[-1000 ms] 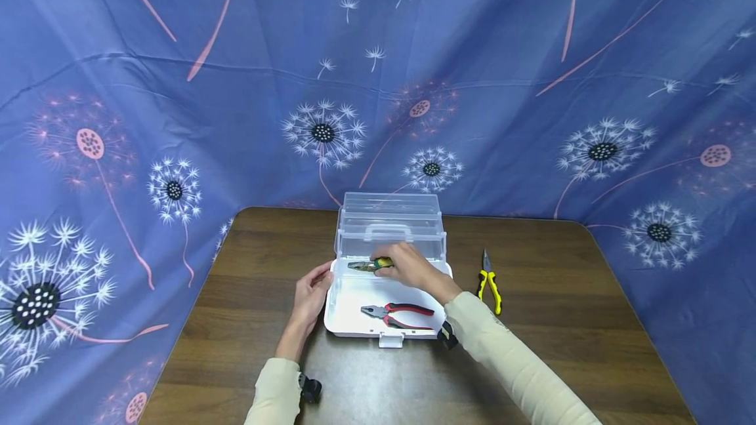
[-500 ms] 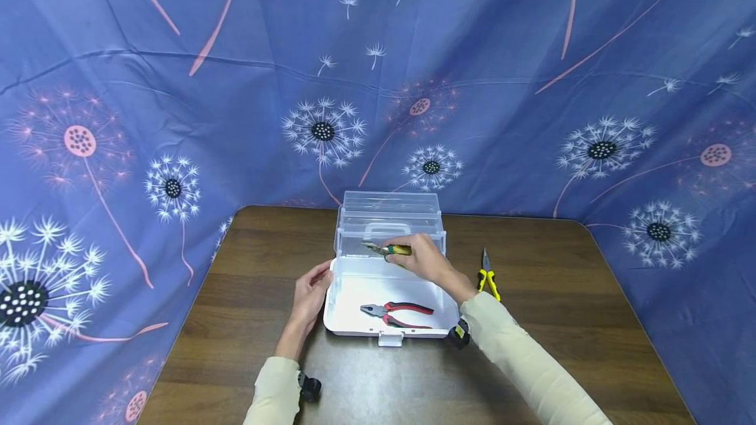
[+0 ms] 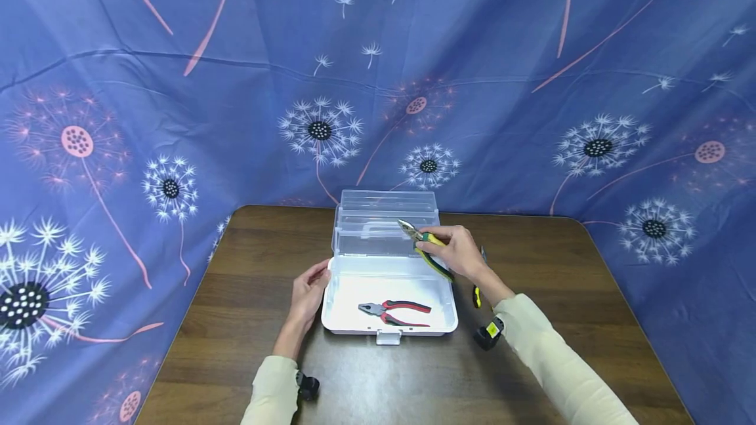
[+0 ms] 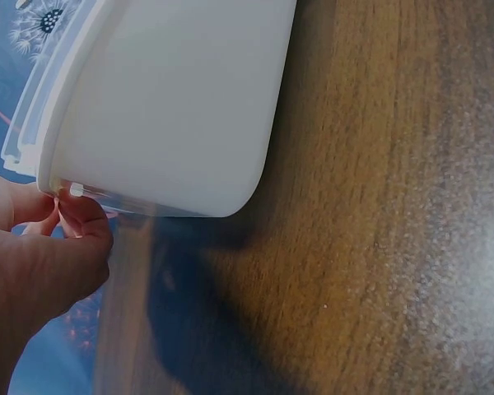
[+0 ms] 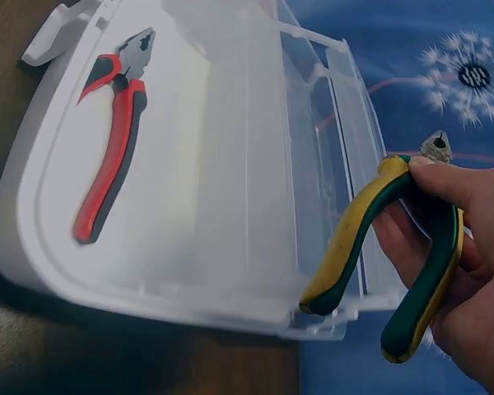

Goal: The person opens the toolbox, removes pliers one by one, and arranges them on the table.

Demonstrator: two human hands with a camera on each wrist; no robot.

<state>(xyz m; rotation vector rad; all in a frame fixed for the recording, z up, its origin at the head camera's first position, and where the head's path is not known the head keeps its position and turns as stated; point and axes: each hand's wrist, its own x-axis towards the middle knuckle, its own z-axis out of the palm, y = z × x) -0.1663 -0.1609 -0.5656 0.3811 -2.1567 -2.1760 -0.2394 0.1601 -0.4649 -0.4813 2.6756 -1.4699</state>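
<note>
A white toolbox (image 3: 348,290) stands on the table with its clear lid (image 3: 386,244) raised at the back. My left hand (image 3: 308,294) grips its left side near the hinge; in the left wrist view, thumb and fingers pinch the toolbox rim (image 4: 53,156). Green-and-yellow combination pliers (image 5: 346,239) are in my right hand (image 3: 462,253), thumb near the pivot, handles spread. They are raised over the toolbox's back right corner, nose pointing up and left in the head view. Red-and-black combination pliers (image 3: 407,307) lie inside the toolbox, nose to the left.
Right of the toolbox lie yellow-handled pliers (image 3: 476,298), mostly hidden behind my right forearm. A white latch (image 3: 388,338) juts from the toolbox front. Blue dandelion-print cloth (image 3: 502,149) hangs behind the brown wooden table (image 3: 567,294).
My right hand has lifted the green-and-yellow pliers up and rightward from the toolbox, and their nose has swung upward. The left hand keeps its grip on the toolbox.
</note>
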